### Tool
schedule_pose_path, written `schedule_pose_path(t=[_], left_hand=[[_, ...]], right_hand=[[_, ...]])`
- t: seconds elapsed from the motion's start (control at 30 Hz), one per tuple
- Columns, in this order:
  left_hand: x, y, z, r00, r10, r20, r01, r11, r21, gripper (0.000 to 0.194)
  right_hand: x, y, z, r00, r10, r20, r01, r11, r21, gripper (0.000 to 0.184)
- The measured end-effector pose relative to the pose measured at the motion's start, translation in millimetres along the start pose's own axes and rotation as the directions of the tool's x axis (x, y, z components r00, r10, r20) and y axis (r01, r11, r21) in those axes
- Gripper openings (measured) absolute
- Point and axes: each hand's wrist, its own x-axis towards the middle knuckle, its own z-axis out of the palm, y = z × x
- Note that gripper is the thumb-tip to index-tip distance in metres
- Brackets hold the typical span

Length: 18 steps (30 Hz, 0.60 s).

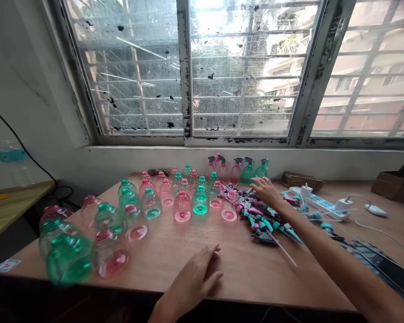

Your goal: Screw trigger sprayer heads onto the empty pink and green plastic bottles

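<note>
My left hand [197, 276] is low over the front of the table, fingers stretched and thumb apart, holding nothing. Farther back, my right hand [264, 189] reaches over a heap of pink, teal and black trigger spray heads [252, 208]; its fingers are apart and bent downward, close to a teal part. Whether the fingertips touch it is hard to see. Just behind that hand, several bottles with spray heads fitted stand by the wall, among them a green spray bottle [248, 174]. A clear pink bottle without a head [229, 208] stands at the heap's left edge.
Several open-necked pink and green bottles [182, 208] cover the table's left half. At right lie a white power strip [318, 204] with plugs and cables, a brown box [395, 186] and a dark object [377, 260]. A window [186, 141] rises behind the table.
</note>
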Motion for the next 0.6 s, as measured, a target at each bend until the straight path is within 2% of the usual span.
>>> schedule_pose_path(t=[0.13,0.23,0.27,0.33,0.4,0.43,0.5,0.53,0.57,0.6], left_hand=[[-1.7,-2.7,2.2,0.999,-0.003,-0.032,0.004,1.000,0.019,0.068],[9.0,-5.7,-1.8,0.985,0.064,-0.160,-0.046,0.992,0.118,0.062],[17.8,-6.3,-5.7,0.968,0.105,-0.229,-0.064,0.981,0.181,0.059],[44.6,-7.2,-17.5,0.907,0.191,-0.375,-0.059,0.940,0.335,0.053],[81.9,-8.1,-32.2,0.873,0.206,-0.443,-0.026,0.925,0.379,0.052],[102.6,-8.9,-39.3,0.858,0.208,-0.470,-0.007,0.919,0.394,0.053],[142.8,-11.8,-50.4,0.836,0.201,-0.510,0.042,0.904,0.425,0.053],[160.0,-13.8,-53.8,0.830,0.194,-0.523,0.067,0.896,0.438,0.052],[174.1,-16.0,-55.9,0.827,0.184,-0.532,0.091,0.888,0.450,0.049],[184.8,-18.3,-56.6,0.823,0.171,-0.541,0.119,0.881,0.459,0.044]], right_hand=[[-22.3,-14.2,-13.8,0.996,-0.041,-0.074,0.041,0.999,-0.002,0.040],[-30.7,-17.6,-29.4,0.984,-0.007,-0.177,0.007,1.000,0.000,0.041],[-33.1,-18.7,-36.3,0.976,0.020,-0.219,-0.020,1.000,0.004,0.042],[-41.6,-24.9,-52.4,0.955,0.067,-0.288,-0.062,0.998,0.025,0.041],[-58.8,-40.6,-69.7,0.940,0.085,-0.329,-0.064,0.995,0.073,0.042],[-71.1,-52.8,-77.6,0.936,0.099,-0.339,-0.029,0.978,0.206,0.042],[-101.0,-84.6,-88.5,0.927,0.223,-0.302,-0.041,0.860,0.508,0.043],[-117.1,-102.3,-90.4,0.932,0.305,-0.194,-0.113,0.755,0.646,0.043],[-132.7,-119.6,-89.6,0.915,0.400,-0.059,-0.220,0.614,0.758,0.042],[-147.1,-135.3,-86.3,0.892,0.445,0.076,-0.301,0.462,0.834,0.041]])
